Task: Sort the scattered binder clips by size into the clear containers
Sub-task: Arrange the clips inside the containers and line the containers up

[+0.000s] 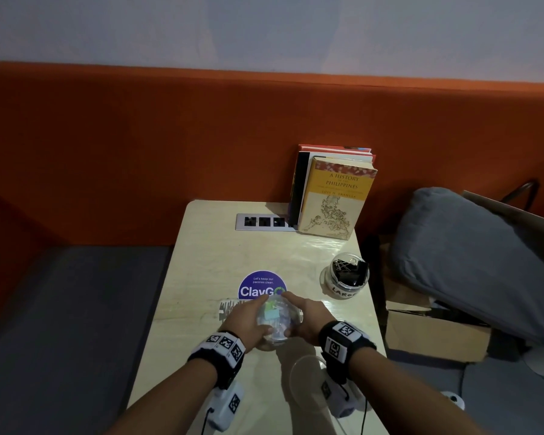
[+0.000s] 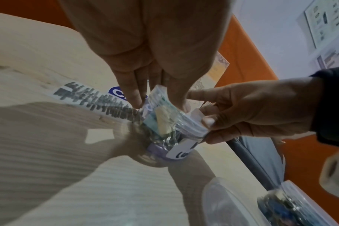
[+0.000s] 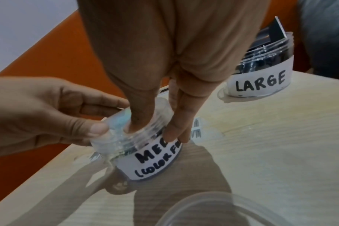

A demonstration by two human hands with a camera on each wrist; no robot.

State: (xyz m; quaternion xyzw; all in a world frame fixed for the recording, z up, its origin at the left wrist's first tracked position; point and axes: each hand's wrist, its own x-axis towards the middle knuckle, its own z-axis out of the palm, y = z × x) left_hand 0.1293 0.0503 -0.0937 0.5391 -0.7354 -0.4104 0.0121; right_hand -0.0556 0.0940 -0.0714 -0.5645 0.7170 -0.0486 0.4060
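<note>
Orange padding runs behind a pale wooden table (image 1: 201,246), where a few books (image 1: 333,196) lean at the far edge beside a strip of sockets (image 1: 261,221). Near the middle of the table, just short of a round purple sticker (image 1: 258,285), both hands close on one clear jar (image 3: 137,145) with a paper label reading "MED…" and, below it, what looks like "COLORFUL".

The left hand (image 1: 248,318) grips the jar's side, thumb against the threaded neck, probably to keep it from sliding or tipping. The right hand (image 1: 308,318) has its thumb pushed down into the open mouth and its fingers (image 3: 176,126) lying straight along the outside wall, apparently pressing the contents down so they sit below the rim. Inside are coloured binder clips (image 2: 162,120), green and cream among them; the exact count is hard to tell.

Toward the right edge stands a second jar (image 1: 344,277) marked "LARGE", open and packed with black clips (image 1: 349,268), one poking above the rim. A clear lid (image 3: 219,211) lies near the front edge. No loose clips show on the table, so the sorting looks nearly finished.
</note>
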